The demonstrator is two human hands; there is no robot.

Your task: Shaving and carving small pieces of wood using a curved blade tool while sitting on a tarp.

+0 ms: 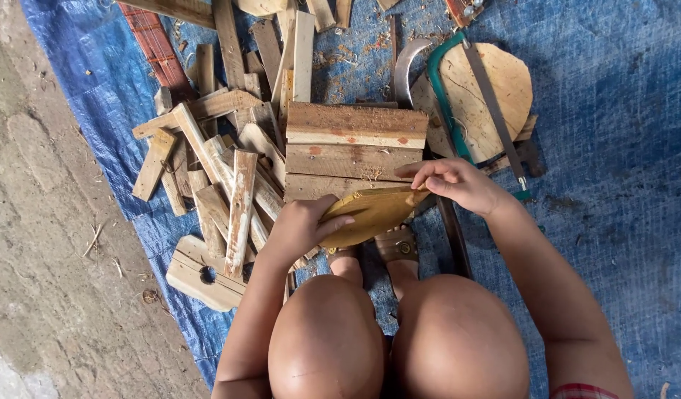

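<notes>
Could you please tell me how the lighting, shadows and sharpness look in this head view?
Head view: soft, even daylight with no glare; only faint shadows under the wood scraps; the blue tarp and the yellow board held by the left hand and right hand are sharp; no obvious blur.

Both arms are bare from the wrist up, with no watch, ring or band on the left hand (300,225) or the right hand (458,183). Both knees are bare too, filling the lower middle of the view. At the bottom right edge a small strip of red checked cloth (583,390) shows by the right upper arm, perhaps a sleeve hem. Brown strapped sandals (396,245) with a round metal buckle cover the feet.
</notes>
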